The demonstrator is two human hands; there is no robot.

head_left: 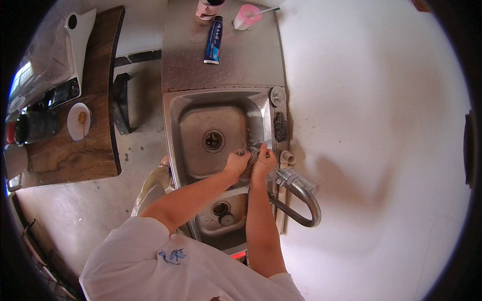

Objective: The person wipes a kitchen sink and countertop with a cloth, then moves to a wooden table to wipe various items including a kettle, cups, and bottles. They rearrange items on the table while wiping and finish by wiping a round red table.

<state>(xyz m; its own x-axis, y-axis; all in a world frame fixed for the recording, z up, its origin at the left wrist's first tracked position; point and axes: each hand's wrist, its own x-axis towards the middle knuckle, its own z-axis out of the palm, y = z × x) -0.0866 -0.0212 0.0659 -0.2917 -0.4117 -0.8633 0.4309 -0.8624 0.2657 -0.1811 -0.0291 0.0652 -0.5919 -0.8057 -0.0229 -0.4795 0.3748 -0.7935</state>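
Over the right side of the large steel sink basin (pixel 201 120), my left hand (pixel 238 161) and my right hand (pixel 265 160) are close together. Both are closed on a small, wet-looking grey cloth (pixel 253 156) that is bunched between them. Most of it is hidden by the fingers. The curved metal faucet (pixel 314 205) stands just right of my right wrist. A drain (pixel 213 141) shows in the basin floor, left of and beyond my hands. Below my forearms lies the smaller basin (pixel 233 231), with a round drain plug (pixel 227 219) beside its drain.
On the far counter (pixel 186 70) are a dark blue toothpaste tube (pixel 214 40), a pink cup (pixel 247 18) with a toothbrush and a pink can (pixel 208 9). A dark scouring pad (pixel 280 126) sits on the right rim. Left stands a wooden table (pixel 95 150) with a white bowl (pixel 76 123).
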